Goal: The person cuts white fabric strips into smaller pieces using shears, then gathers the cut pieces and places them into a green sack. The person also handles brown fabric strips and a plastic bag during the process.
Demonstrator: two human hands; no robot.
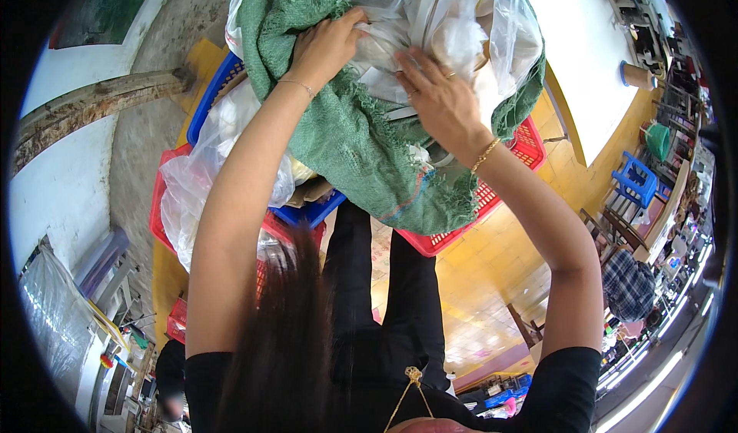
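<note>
One bare left hand (330, 43): fingers bent on shiny clear plastic bags (453, 41); I'm not sure if they pinch.
One bare right hand (446, 104): fingers loosely spread on the same bags, gripping nothing I see.
Big green woven sack (377, 156): around the bags, near side hanging low, maybe so its mouth is wide.
Red plastic basket with holes (529, 144): under the sack, perhaps to keep it off the yellow floor (477, 275).
</note>
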